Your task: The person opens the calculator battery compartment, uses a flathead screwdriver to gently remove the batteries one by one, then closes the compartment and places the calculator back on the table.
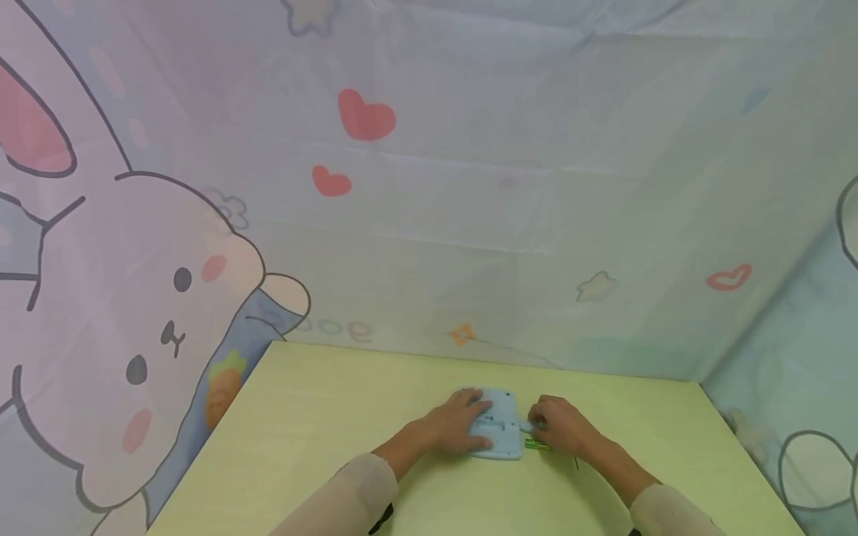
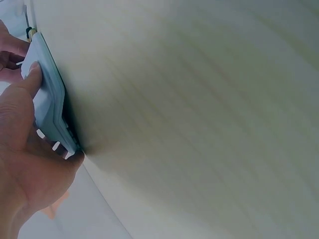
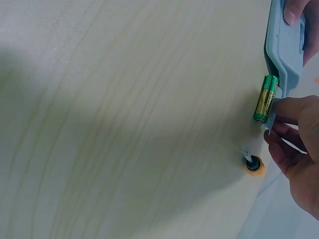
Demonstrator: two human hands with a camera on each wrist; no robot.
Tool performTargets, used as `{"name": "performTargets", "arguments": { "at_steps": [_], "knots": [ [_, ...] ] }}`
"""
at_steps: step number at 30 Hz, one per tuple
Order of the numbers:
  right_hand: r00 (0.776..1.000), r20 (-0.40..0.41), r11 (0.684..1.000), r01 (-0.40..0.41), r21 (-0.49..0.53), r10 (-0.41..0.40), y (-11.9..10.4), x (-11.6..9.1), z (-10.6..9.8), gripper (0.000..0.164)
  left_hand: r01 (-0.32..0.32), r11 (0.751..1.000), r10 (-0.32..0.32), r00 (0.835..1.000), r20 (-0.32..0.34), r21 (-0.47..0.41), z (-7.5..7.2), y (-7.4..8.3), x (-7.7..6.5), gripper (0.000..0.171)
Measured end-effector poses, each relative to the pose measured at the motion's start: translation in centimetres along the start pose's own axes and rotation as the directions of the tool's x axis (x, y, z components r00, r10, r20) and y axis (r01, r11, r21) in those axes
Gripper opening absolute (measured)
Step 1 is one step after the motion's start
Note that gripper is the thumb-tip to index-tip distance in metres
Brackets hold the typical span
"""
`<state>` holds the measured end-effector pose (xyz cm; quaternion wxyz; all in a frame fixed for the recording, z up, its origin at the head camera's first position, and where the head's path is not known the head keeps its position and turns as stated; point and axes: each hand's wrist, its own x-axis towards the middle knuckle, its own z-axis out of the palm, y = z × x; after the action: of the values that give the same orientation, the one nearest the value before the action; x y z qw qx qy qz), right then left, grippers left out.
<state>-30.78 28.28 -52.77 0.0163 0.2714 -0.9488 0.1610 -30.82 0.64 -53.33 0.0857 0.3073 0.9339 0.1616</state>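
Note:
A flat light-blue plastic device (image 1: pixel 504 445) lies on the table with a recessed compartment and small holes facing up. My left hand (image 1: pixel 457 423) holds it from the left, thumb on its face and fingers over the far edge. To its right, my right hand (image 1: pixel 561 426) pinches a small, thin light-blue piece (image 3: pixel 270 121), partly hidden by the fingers, at the device's right edge. Beside that piece lies a green and gold battery (image 3: pixel 265 98), also visible in the head view. A screwdriver (image 3: pixel 254 164) with an orange and black handle is near the right hand.
The pale yellow table (image 1: pixel 322 402) extends around both hands. Behind it hangs a printed cloth backdrop (image 1: pixel 456 246) with a rabbit and hearts, which also covers the right side.

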Motion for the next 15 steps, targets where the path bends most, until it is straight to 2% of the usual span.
{"name": "performTargets", "arguments": {
  "at_steps": [9, 15],
  "knots": [
    [0.998, -0.052, 0.999, 0.035, 0.021, -0.034, 0.01, -0.12, -0.44, 0.009, -0.006, 1.0, 0.006, 1.0, -0.009, -0.001, 0.1, -0.14, 0.02, 0.077],
    [0.997, -0.057, 0.998, 0.051, 0.028, -0.049, -0.24, -0.39, -0.61, 0.008, 0.001, 1.0, -0.001, 1.0, -0.005, -0.015, 0.16, 0.0, -0.01, 0.076]
  ]
}}
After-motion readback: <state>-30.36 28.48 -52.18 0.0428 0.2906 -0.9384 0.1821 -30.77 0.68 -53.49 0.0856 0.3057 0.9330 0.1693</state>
